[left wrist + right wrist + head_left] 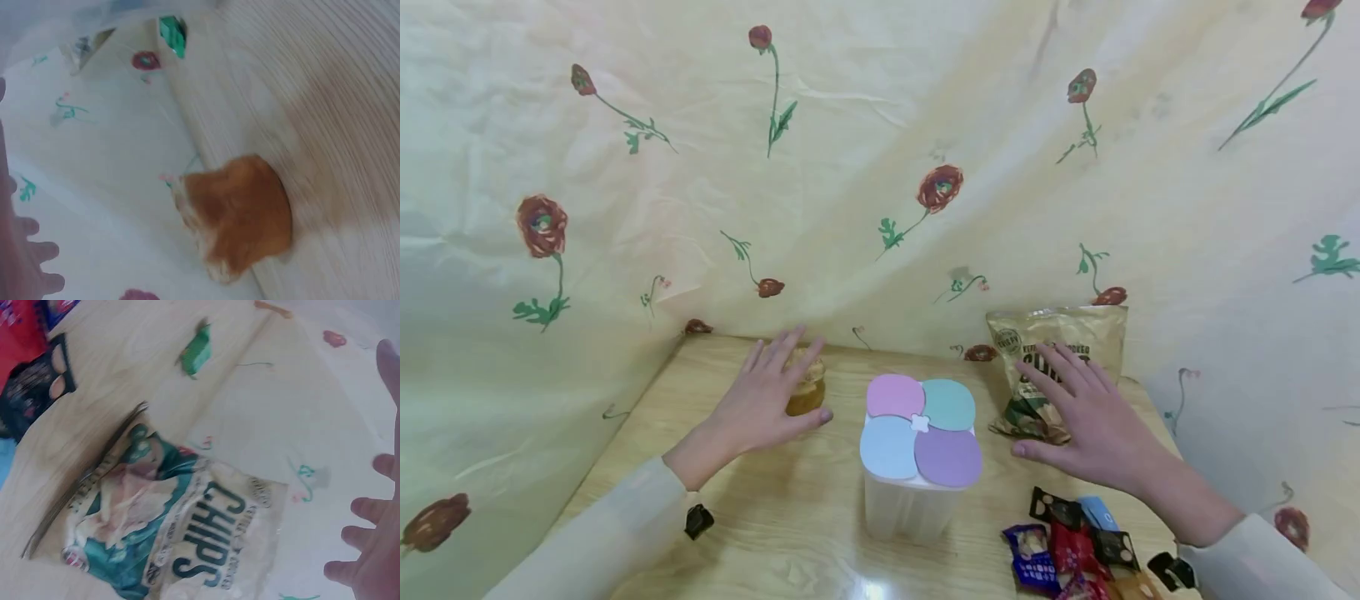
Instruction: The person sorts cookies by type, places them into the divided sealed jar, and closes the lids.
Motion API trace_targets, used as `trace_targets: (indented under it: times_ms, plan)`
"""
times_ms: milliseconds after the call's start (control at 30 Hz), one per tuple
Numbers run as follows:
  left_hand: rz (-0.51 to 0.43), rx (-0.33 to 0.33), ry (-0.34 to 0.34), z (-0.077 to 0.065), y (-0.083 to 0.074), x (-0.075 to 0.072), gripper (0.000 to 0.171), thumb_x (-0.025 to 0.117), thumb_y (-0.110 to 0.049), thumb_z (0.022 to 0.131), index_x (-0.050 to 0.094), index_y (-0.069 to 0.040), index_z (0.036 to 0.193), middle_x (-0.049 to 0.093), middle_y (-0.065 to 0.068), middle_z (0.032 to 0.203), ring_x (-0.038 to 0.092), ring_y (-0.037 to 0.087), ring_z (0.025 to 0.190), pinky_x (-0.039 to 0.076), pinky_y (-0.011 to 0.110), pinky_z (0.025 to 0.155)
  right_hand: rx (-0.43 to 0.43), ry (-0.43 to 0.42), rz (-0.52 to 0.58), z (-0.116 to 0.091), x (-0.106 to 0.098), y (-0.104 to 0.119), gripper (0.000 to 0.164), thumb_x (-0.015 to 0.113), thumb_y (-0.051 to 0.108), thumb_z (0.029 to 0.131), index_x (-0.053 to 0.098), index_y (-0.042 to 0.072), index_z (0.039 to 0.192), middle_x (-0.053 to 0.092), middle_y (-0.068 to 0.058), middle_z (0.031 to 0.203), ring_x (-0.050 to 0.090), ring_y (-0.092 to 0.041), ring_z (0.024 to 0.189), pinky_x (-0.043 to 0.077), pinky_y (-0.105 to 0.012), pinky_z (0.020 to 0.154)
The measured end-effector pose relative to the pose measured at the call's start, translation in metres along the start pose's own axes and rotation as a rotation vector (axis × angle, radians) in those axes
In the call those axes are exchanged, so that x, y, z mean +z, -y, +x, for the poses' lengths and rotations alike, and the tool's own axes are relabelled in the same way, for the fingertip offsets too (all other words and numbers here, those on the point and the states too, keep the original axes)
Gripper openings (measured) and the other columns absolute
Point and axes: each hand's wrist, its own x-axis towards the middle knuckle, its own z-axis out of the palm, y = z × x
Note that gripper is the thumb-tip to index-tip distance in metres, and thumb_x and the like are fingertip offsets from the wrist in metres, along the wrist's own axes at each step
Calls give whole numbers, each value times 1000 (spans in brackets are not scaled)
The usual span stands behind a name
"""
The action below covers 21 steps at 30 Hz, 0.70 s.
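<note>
My left hand point(767, 400) hovers with spread fingers, partly covering a small amber-brown jar-like thing with a pale, crinkled top point(240, 212); its exact kind is unclear. Over on the right, my right hand point(1090, 425) is held with fingers apart before a gold and green bag of chips point(181, 531). No object is in either hand. Between the hands stands a translucent container point(906, 508), its lid point(947, 457) made of pink, teal, light blue and purple petals around a white centre. The petals look closed.
Small wrapped snacks point(1075, 546) in red, black and blue lie heaped at the front right. A green wrapped piece point(197, 352) rests near the table's back edge. Flower-printed cloth point(850, 167) hangs behind and beside the wooden table point(760, 533).
</note>
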Motion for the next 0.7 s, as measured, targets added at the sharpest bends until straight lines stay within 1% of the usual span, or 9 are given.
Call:
trace_targets:
  times_ms: [67, 133, 233, 367, 433, 500, 567, 633, 700]
  plan:
    - [-39, 10, -44, 0, -5, -1, 97, 51, -75, 91, 15, -25, 166, 12, 11, 172, 26, 41, 153, 20, 65, 123, -21, -25, 17, 2, -3, 4, 100, 80, 65, 77, 38, 26, 159, 28, -12, 168, 24, -43, 153, 25, -71, 117]
    - [-95, 21, -76, 1, -10, -3, 94, 54, -71, 92, 20, -23, 166, 20, 12, 170, 33, 42, 150, 25, 65, 121, -34, -45, 40, 2, -6, 9, 95, 82, 62, 76, 45, 25, 156, 34, -11, 165, 33, -43, 148, 33, -71, 110]
    - [-205, 47, -86, 1, -19, -7, 88, 54, -67, 94, 25, -23, 164, 29, 9, 167, 38, 40, 147, 31, 67, 116, -29, -62, 97, 1, -11, 19, 85, 84, 55, 79, 53, 24, 150, 42, -7, 160, 43, -40, 141, 42, -68, 102]
    - [-393, 92, -32, 1, -32, -12, 83, 49, -69, 96, 29, -25, 163, 32, 6, 166, 39, 37, 147, 38, 70, 110, -23, -90, 202, -1, -20, 35, 71, 87, 44, 80, 60, 21, 142, 52, -3, 150, 54, -31, 131, 53, -59, 93]
    - [-489, 115, 8, 0, -38, -14, 82, 48, -69, 96, 29, -25, 162, 31, 6, 166, 38, 36, 148, 39, 70, 108, -35, -110, 256, -1, -23, 43, 67, 89, 38, 79, 63, 22, 138, 56, 1, 144, 58, -25, 126, 56, -51, 90]
    - [-561, 129, 44, 0, -44, -16, 81, 49, -68, 97, 30, -24, 162, 30, 6, 167, 36, 36, 150, 38, 72, 108, -53, -126, 298, -2, -25, 50, 65, 91, 33, 77, 64, 23, 135, 59, 5, 139, 60, -19, 122, 58, -44, 87]
    - [-626, 138, 66, -1, -50, -17, 82, 51, -68, 96, 30, -23, 162, 30, 7, 167, 32, 35, 152, 36, 72, 110, -63, -129, 336, -3, -26, 57, 64, 92, 30, 76, 65, 26, 134, 60, 9, 136, 61, -14, 120, 58, -40, 88]
    - [-676, 137, 82, -1, -54, -18, 83, 54, -67, 95, 30, -23, 162, 31, 6, 166, 32, 32, 151, 34, 72, 111, -70, -125, 368, -4, -26, 63, 63, 92, 29, 76, 65, 27, 132, 61, 11, 133, 62, -11, 118, 58, -39, 90]
    - [-728, 145, 91, 0, -58, -17, 84, 57, -65, 94, 31, -23, 162, 33, 6, 164, 36, 30, 149, 35, 69, 112, -73, -120, 397, -5, -26, 69, 62, 92, 30, 75, 66, 29, 131, 62, 14, 131, 62, -9, 117, 58, -37, 91]
